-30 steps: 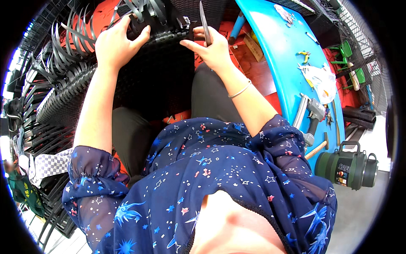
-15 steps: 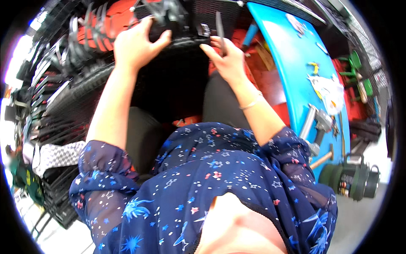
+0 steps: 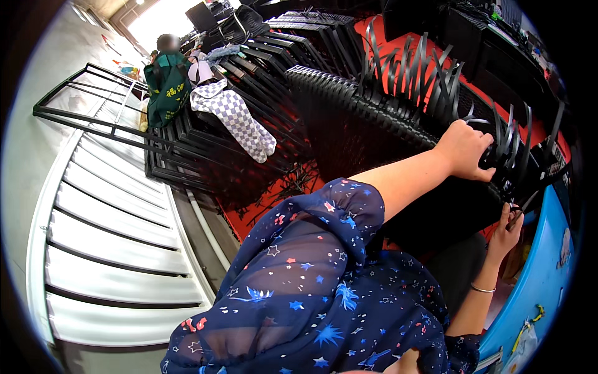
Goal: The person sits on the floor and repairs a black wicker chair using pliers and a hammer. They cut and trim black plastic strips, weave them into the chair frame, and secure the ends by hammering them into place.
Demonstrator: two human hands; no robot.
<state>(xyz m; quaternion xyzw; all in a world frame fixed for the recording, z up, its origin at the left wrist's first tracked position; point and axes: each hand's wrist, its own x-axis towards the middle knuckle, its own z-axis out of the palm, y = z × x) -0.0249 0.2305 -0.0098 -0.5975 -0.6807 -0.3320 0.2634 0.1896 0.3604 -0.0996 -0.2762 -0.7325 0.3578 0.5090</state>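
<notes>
A black woven panel [image 3: 367,100] stands in front of me, with loose flat black strips [image 3: 430,78] sticking up from its top edge. At the right part of that edge, my left hand [image 3: 464,151] has its fingers curled over the weave, its thumb stretched along the near side. Just below and to the right, my right hand [image 3: 506,235] pinches a thin dark flat strip [image 3: 528,202] between thumb and fingers, close to the panel's corner. Exactly where that strip joins the weave is hard to make out.
Black metal frames [image 3: 187,146] are stacked at the left, with a checkered cloth [image 3: 240,121] and a dark green bag [image 3: 167,90] on them. A white slatted structure [image 3: 118,249] is at far left. A blue table [image 3: 542,268] stands right, over red flooring [image 3: 255,202].
My view has swung left, bringing the frames and slatted structure into sight and shifting both hands rightward in the picture. The hands stay at the woven edge; the right still holds a thin strip.
</notes>
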